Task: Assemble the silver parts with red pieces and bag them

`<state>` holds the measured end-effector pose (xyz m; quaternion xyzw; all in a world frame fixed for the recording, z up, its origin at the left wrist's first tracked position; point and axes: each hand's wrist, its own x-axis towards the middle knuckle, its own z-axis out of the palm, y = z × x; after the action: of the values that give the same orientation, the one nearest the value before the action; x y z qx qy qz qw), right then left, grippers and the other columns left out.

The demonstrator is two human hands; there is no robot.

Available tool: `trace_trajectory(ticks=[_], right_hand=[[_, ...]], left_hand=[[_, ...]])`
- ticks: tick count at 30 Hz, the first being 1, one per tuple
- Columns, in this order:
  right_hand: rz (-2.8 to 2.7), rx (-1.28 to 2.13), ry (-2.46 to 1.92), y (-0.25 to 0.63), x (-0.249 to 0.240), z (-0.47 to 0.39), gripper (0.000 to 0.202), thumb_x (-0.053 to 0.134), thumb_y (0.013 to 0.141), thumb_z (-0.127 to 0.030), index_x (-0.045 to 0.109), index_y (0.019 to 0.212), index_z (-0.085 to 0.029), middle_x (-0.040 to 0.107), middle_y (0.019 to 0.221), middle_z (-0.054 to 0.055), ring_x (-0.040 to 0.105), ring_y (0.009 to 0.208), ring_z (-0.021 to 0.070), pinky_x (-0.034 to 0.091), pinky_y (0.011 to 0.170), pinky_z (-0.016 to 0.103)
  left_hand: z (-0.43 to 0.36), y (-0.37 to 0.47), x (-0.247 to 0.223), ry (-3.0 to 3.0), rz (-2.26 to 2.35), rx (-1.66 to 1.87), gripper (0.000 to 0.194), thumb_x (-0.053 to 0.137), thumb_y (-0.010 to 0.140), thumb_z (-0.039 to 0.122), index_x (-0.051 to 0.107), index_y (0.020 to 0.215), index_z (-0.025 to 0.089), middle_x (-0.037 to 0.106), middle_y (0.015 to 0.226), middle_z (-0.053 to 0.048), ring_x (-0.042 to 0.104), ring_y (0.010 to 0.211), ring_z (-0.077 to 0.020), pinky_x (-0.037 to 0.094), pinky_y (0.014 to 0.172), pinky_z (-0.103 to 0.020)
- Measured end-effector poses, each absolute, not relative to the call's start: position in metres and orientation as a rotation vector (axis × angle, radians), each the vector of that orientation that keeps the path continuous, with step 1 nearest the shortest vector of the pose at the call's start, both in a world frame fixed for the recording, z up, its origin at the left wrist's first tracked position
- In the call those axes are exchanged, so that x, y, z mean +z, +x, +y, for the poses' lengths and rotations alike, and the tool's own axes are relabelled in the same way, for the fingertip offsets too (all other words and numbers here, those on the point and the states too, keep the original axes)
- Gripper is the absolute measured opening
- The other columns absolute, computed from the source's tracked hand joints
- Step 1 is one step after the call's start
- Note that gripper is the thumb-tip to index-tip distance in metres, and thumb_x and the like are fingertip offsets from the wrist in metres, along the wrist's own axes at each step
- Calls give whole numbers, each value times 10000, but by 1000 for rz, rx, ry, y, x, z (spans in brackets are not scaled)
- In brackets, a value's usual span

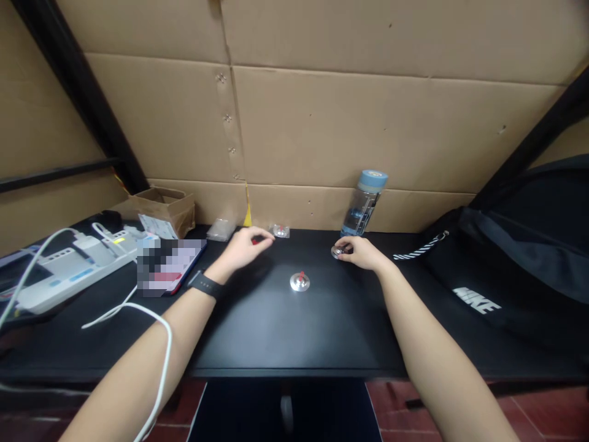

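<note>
My right hand is closed at the fingertips on the edge of a small round silver disc, low over or on the black table by the bottle; the fingers cover part of the disc. To the left, my left hand has thumb and forefinger drawn together. A small red object shows in the gap between them, too small to name. Between the hands, nearer to me, a shiny silver disc with a red upright stem rests on the table. A small clear packet with a red piece lies beyond my left fingertips.
A blue-capped water bottle stands at the back against the cardboard wall. Left are a power strip, white cable, cardboard box, partly blurred flat object and clear case. A black bag fills the right.
</note>
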<state>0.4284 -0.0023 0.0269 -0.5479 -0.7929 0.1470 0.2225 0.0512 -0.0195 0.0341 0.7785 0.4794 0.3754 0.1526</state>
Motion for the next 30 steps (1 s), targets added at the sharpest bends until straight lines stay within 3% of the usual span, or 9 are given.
trace_trajectory(ticks=[4, 7, 12, 17, 25, 30], right_hand=[[-2139, 469, -1521, 432, 26, 0, 333, 804, 711, -192, 747, 1039, -197, 777, 1015, 61, 708, 861, 203, 559, 814, 321], [-2135, 485, -1533, 433, 26, 0, 313, 796, 718, -191, 751, 1027, -200, 779, 988, 57, 710, 879, 213, 552, 812, 321], [-2145, 479, -1515, 436, 25, 2, 320, 790, 721, -214, 746, 1037, -205, 774, 983, 49, 703, 900, 218, 543, 832, 332], [-2123, 478, -1453, 438, 25, 4, 314, 784, 722, -215, 741, 1034, -205, 770, 979, 49, 694, 905, 217, 538, 872, 358], [-2070, 478, -1342, 427, 36, -5, 290, 760, 748, -270, 715, 1028, -210, 742, 1041, 57, 677, 917, 215, 539, 848, 363], [-2069, 465, -1324, 424, 37, -7, 286, 756, 750, -274, 713, 1026, -213, 725, 1067, 62, 668, 952, 221, 538, 839, 361]], left_hand=[[-2, 2, 33, 2316, 1885, 948, 152, 687, 824, 322, 785, 926, 265, 778, 1049, -39, 656, 1082, -300, 456, 964, -413], [5, -14, 25, 2286, 1970, 803, 175, 633, 878, 322, 780, 968, 290, 782, 1059, -26, 670, 1050, -290, 457, 917, -395], [13, -10, 8, 2358, 1938, 717, 249, 556, 928, 307, 767, 1061, 301, 769, 1144, -39, 654, 1114, -297, 434, 969, -408], [15, -7, 6, 2367, 1929, 640, 224, 575, 892, 306, 771, 1002, 301, 786, 1054, -38, 685, 1048, -287, 462, 929, -385], [10, -12, 19, 2442, 1631, 639, 250, 733, 731, 348, 749, 968, 273, 775, 1003, -13, 690, 954, -234, 489, 870, -316], [10, -11, 19, 2437, 1662, 588, 228, 764, 716, 391, 752, 912, 275, 781, 980, -10, 692, 961, -241, 486, 861, -313]])
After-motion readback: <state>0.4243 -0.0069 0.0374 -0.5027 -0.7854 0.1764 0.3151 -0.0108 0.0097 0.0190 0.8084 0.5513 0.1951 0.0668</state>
